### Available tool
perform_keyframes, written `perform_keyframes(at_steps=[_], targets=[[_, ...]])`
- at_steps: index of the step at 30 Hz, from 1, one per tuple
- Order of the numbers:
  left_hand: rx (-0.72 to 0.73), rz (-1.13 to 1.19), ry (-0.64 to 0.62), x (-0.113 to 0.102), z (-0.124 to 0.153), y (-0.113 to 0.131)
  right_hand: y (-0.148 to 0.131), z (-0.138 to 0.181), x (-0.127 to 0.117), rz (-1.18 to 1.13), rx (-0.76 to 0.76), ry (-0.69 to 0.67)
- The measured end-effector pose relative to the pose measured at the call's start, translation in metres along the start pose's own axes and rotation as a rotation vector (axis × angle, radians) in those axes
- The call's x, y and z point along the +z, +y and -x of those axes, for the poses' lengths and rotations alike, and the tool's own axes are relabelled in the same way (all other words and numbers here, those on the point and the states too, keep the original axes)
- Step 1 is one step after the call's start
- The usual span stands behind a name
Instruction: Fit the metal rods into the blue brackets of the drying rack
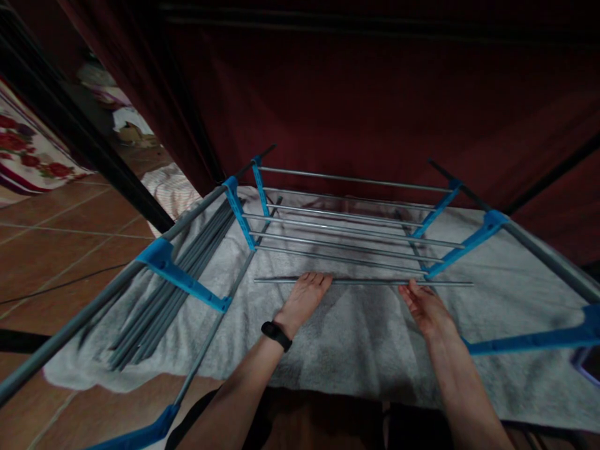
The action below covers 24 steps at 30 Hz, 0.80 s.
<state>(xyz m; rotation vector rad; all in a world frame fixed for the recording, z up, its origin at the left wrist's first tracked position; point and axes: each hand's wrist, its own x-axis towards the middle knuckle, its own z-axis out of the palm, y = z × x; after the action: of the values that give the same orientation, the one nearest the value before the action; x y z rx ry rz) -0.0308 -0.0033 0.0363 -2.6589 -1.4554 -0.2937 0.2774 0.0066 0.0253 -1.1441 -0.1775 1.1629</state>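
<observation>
A thin grey metal rod lies crosswise in front of me, level and just above the grey blanket. My left hand, with a black band on the wrist, is closed over its left part from above. Turned palm upward, my right hand grips the rod near its right end between thumb and fingers. Beyond the rod stands a partly assembled rack of grey tubes and blue plastic brackets. Several thin crossbars span between its left and right brackets. The rod is apart from the nearer blue bracket on the left.
A bundle of loose grey tubes lies left of the rack on the grey blanket. Long side tubes slope toward me on both sides. A dark red panel rises behind. Brown floor tiles show at left.
</observation>
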Motion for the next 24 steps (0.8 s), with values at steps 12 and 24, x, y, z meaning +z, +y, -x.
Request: perform_keyframes(at_steps=[12, 24], targets=[[0.001, 0.019, 0.01, -0.0031, 0.0006, 0.0015, -0.0001, -0.0045, -0.0031, 0.022, 0.045, -0.021], [0.072, 0.1, -0.006, -0.0056, -0.0017, 0.0072, 0.0034, -0.0048, -0.0012, 0.028, 0.039, -0.049]])
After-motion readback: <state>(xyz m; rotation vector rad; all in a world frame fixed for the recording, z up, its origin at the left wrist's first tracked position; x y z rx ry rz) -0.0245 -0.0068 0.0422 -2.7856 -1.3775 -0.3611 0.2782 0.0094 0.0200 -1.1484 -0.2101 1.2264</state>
